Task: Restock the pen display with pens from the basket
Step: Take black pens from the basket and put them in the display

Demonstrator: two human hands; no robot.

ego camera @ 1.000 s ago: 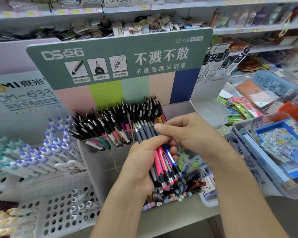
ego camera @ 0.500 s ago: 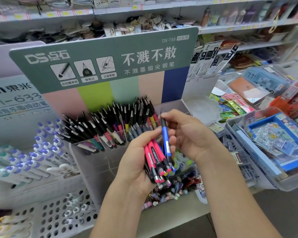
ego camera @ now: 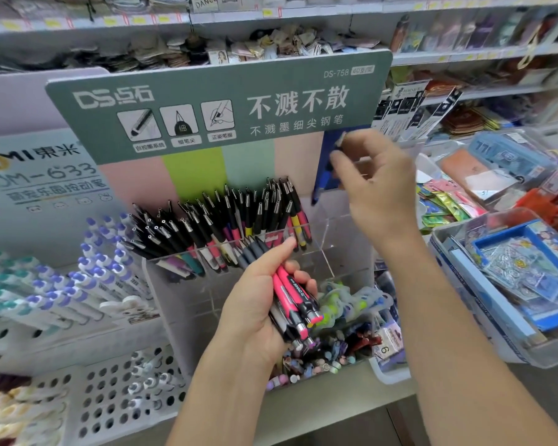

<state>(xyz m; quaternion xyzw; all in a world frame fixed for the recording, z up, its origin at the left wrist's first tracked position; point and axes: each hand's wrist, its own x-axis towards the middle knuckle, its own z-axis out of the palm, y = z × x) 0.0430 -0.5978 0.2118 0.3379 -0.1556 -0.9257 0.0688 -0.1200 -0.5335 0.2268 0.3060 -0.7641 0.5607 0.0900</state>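
The right hand (ego camera: 376, 185) pinches a blue pen (ego camera: 323, 170) near its upper end between thumb and fingertips, the pen hanging nearly upright, tip down, above the clear display (ego camera: 335, 230) at about 1 o'clock from the left hand (ego camera: 258, 304). That hand is curled round a bundle of pens (ego camera: 295, 299), pink barrels on top, held in front of the display's front wall.

A single pen looks light and stiff, with a smooth plastic barrel that may slip (the rubbery grip section near the tip would likely hold better). A pinch high on the barrel suits lowering it tip-first into the right-hand compartment, which looks nearly bare. The black pens (ego camera: 239, 217) crowd the compartments at 10 o'clock. The bundle is the risk: round barrels may roll and fan out if the fingers loosen.
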